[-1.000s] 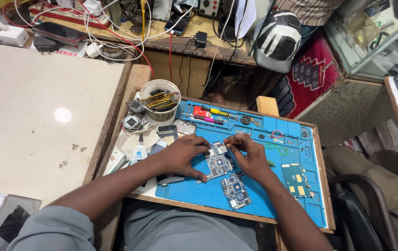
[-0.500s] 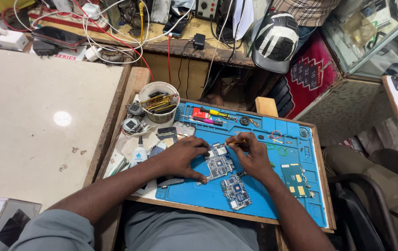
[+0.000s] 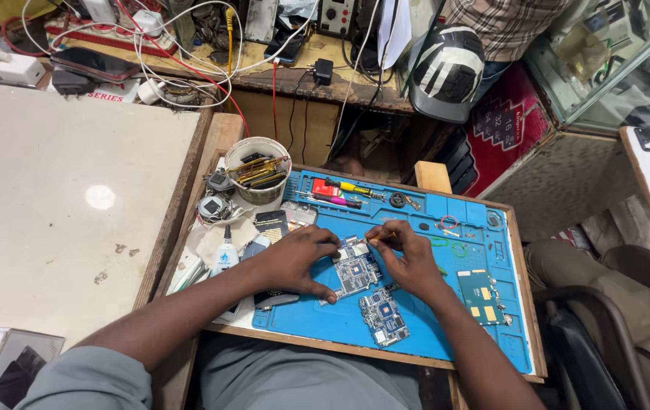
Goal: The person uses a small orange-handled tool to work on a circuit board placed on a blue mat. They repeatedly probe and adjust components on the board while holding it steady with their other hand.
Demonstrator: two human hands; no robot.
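The left hand (image 3: 298,258) pins a phone circuit board (image 3: 355,275) flat at the blue repair mat's (image 3: 423,319) centre; the right hand (image 3: 408,262) pinches a slim tool (image 3: 380,238) against its 12 o'clock edge, apparently prying a part. A second board (image 3: 384,315) lies at 5 o'clock.

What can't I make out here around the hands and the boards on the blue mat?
- Head view: the tool tip in the right hand is too small to identify.
- The upper circuit board is partly covered by the left hand; the grip on it is hidden.
- Parts on the lower circuit board are too small to tell.
- The blue mat is partly hidden by both forearms.
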